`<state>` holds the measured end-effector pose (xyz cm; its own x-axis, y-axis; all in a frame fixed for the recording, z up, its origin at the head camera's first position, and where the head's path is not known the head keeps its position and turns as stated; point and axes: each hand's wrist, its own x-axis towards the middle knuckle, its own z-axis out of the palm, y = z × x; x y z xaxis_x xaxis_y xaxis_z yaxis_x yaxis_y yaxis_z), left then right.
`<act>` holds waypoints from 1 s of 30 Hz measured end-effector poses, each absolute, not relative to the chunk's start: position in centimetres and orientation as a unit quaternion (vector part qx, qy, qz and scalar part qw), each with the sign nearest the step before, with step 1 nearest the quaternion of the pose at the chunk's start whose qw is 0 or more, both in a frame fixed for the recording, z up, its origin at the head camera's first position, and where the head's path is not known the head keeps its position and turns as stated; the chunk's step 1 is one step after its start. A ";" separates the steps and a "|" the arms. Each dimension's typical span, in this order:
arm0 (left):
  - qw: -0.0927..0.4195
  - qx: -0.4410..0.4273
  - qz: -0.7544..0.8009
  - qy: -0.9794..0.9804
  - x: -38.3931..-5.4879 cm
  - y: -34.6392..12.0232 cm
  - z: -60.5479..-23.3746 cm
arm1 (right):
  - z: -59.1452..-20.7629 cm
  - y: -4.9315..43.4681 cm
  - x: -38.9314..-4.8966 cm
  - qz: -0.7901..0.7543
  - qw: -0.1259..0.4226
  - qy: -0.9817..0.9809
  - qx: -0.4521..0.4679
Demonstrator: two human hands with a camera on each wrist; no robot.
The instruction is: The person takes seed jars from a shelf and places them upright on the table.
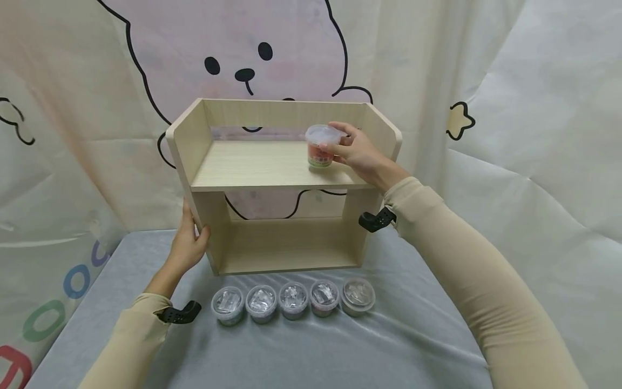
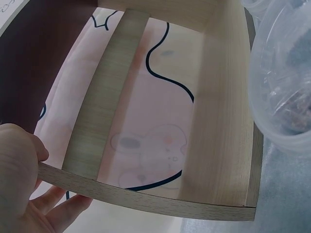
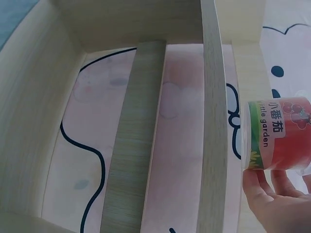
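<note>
My right hand (image 1: 362, 154) grips a small plastic cup (image 1: 318, 154) with a clear lid, over the right part of the wooden shelf's upper board (image 1: 257, 167). In the right wrist view the cup (image 3: 277, 133) shows a red label reading "little garden"; whether its base touches the board I cannot tell. My left hand (image 1: 188, 243) holds the left side panel of the shelf (image 1: 209, 237) by its edge, thumb in front. The left wrist view shows the left hand (image 2: 24, 179) with thumb and fingers on either side of that panel's edge.
Several lidded plastic cups (image 1: 293, 300) stand in a row on the grey-blue cloth (image 1: 291, 351) before the shelf. A curtain with a bear drawing (image 1: 291, 48) hangs behind. Each wrist wears a black strap (image 1: 180, 313).
</note>
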<state>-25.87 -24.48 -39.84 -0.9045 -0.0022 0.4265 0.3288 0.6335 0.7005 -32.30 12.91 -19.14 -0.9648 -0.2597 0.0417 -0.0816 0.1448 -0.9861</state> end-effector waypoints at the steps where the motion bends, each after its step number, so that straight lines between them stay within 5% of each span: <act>1: 0.199 -0.093 -0.417 -0.882 -25.9 -24.5 -39.8 | -19.1 12.9 -32.1 -0.642 0.071 0.754 -0.117; 30: 0.215 -0.094 -0.415 -0.879 -25.9 -24.4 -40.3 | -20.1 15.6 -27.1 -0.601 0.086 0.764 -0.218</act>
<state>-25.89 -24.43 -40.35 -0.8893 -0.0130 0.4571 0.3445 0.6382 0.6884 -27.12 15.62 -20.09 -0.8902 -0.4363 0.1313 -0.2302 0.1819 -0.9560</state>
